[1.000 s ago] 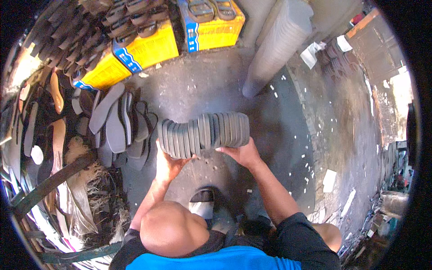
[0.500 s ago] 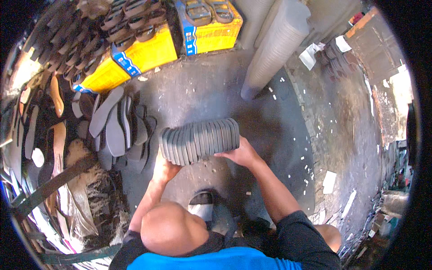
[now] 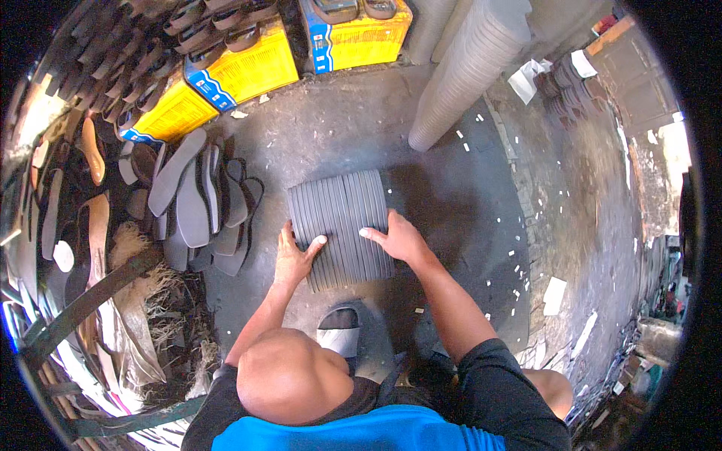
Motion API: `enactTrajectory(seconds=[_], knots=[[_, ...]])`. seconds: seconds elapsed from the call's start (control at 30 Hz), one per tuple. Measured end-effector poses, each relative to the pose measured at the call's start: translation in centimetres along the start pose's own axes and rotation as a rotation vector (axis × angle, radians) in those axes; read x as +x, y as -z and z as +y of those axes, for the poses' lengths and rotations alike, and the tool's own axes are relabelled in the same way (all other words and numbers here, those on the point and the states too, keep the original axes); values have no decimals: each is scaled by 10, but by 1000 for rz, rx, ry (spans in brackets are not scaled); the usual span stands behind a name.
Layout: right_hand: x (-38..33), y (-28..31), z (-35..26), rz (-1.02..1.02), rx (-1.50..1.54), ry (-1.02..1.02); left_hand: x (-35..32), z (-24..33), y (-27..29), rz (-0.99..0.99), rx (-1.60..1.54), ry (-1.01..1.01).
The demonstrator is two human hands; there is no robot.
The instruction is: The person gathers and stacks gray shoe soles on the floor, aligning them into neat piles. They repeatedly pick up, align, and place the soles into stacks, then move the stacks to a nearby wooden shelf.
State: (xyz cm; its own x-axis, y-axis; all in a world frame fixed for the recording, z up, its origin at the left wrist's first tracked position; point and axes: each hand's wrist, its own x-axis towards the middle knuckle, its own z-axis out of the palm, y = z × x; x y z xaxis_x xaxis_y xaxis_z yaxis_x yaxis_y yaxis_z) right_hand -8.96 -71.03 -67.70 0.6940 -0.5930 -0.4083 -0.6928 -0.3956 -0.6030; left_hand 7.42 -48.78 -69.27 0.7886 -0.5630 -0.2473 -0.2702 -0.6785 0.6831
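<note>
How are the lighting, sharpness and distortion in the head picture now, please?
In the head view, glare washes out patches near the left and right rims; in the head view, a dark patch, likely shadow, lies on the floor right of the grey stack, whose ridges read clearly between left hand and right hand; in the head view, fisheye distortion ends in black corners.

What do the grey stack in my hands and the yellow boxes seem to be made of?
The grey stack looks like foam or rubber with a matt finish, judging by its dull, layered edges; which of the two I can't tell. The yellow boxes are probably cardboard with a smooth printed surface, going by their flat panels and straight-edged blue-and-yellow print.
</note>
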Motion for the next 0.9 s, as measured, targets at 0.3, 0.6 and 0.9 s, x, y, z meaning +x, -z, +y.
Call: enactTrajectory(seconds=[0.3, 0.6, 0.9], knots=[[-38, 36, -35, 338, 161, 340, -10, 29, 41, 246, -394, -339], [-41, 38, -30, 210, 343, 340, -11, 30, 42, -7, -246, -226], [-15, 45, -36, -31, -3, -77, 6, 22, 21, -45, -38, -22]])
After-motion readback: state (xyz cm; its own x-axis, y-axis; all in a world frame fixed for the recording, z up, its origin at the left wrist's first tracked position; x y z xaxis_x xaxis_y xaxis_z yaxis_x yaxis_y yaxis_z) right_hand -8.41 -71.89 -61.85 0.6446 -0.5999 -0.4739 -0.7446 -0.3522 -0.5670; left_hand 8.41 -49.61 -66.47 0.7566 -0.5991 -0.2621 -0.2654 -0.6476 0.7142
